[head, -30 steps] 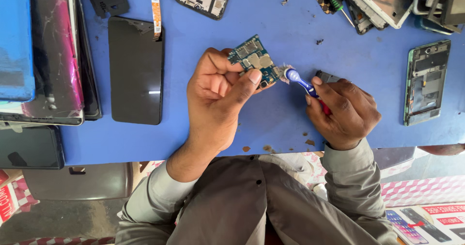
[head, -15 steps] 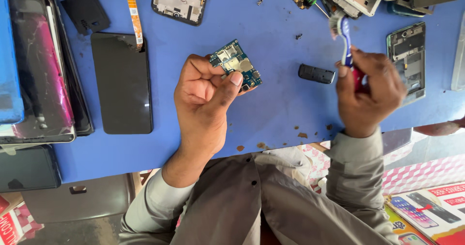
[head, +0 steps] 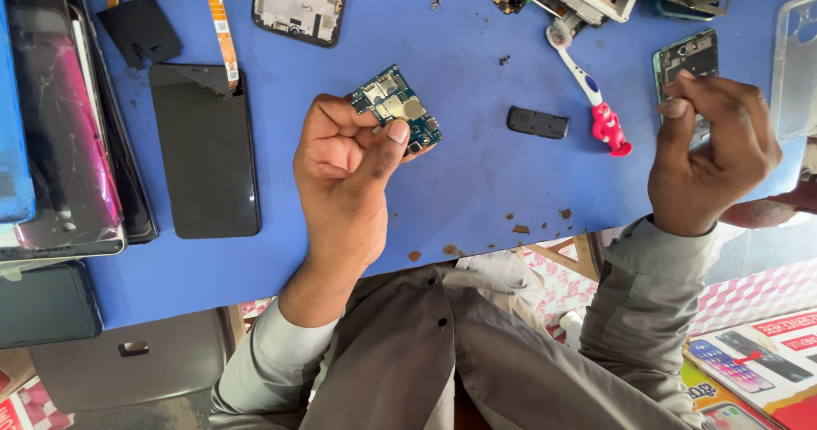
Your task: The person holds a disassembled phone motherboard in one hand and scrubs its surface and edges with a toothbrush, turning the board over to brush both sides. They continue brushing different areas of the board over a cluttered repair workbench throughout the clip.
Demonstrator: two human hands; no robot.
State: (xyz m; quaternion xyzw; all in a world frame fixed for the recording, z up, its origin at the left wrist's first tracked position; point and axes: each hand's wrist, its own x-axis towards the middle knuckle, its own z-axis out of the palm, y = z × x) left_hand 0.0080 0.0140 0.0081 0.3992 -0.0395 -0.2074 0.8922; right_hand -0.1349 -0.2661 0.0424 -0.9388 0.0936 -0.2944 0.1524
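Above the blue tabletop (head: 477,183): small blue-green phone circuit board (head: 397,109), light, stiff, fragile; left hand (head: 345,170) pinches its edge; right hand (head: 711,153) loosely curled, empty.

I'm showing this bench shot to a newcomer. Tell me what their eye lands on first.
First, the small blue-green circuit board pinched in the left hand, raised over the bright blue table near its middle. Next, the toothbrush with a red handle lying on the table to the right, beside a small black part. The right hand hovers by an opened phone frame, fingers drawn together; a black phone screen lies at left.
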